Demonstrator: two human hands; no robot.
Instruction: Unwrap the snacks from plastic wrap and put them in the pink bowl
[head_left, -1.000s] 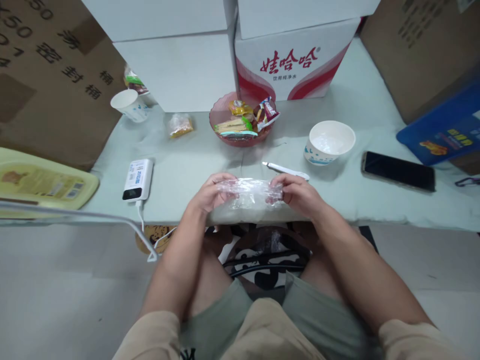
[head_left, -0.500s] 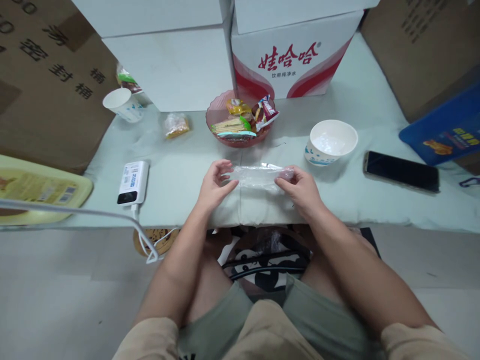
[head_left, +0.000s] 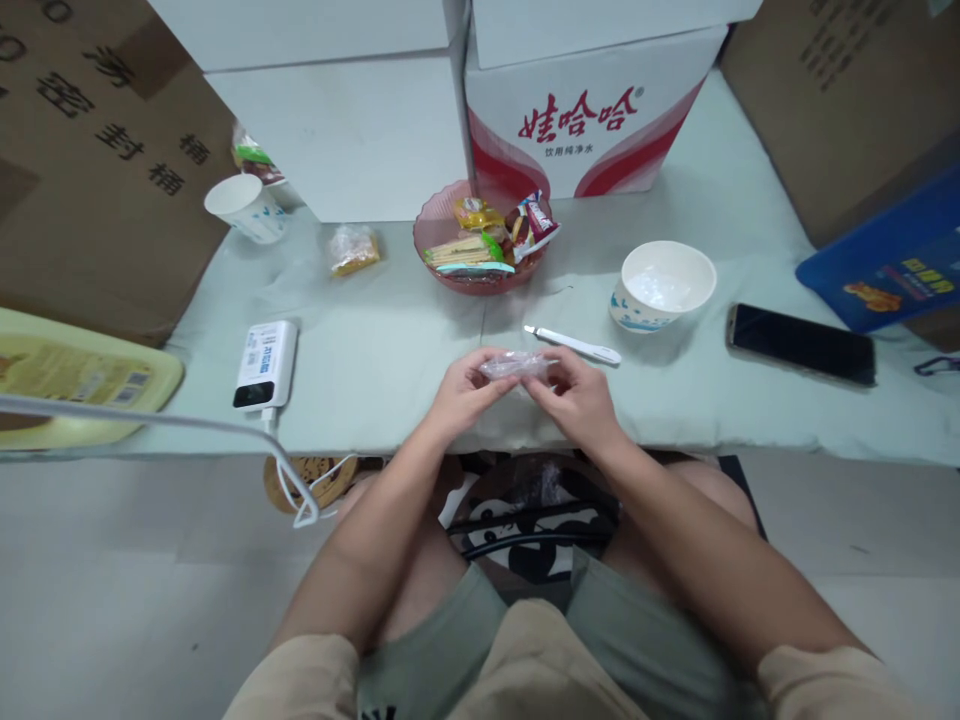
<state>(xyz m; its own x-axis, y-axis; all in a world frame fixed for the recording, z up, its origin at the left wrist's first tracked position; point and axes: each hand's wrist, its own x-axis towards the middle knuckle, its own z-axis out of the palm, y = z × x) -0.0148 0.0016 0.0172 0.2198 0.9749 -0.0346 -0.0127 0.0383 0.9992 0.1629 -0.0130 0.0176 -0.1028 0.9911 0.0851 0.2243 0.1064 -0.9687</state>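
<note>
A crumpled clear plastic film [head_left: 511, 366] is bunched between my two hands above the table's front part. My left hand [head_left: 466, 393] pinches its left end between thumb and fingers. On the other end, my right hand [head_left: 577, 398] is closed the same way. Just beyond my right hand lies a slim white pen-shaped tool [head_left: 574, 345], flat on the cloth; its exact kind is unclear. Farther back stands a pink bowl [head_left: 431, 272] with several wrapped snacks in it. To the right is a white paper bowl [head_left: 646, 312] with clear plastic inside.
A power bank [head_left: 266, 365] with a white cable lies left, near a yellow jug [head_left: 150, 385]. Behind are a paper cup [head_left: 251, 208], a wrapped snack [head_left: 354, 251] and white cartons [head_left: 337, 130]. A phone [head_left: 801, 344] and a blue package [head_left: 892, 255] are at right.
The film was stretched out between my hands and is now bunched up. My hands have come together and nearer to me, and the white pen-shaped tool has come into view.
</note>
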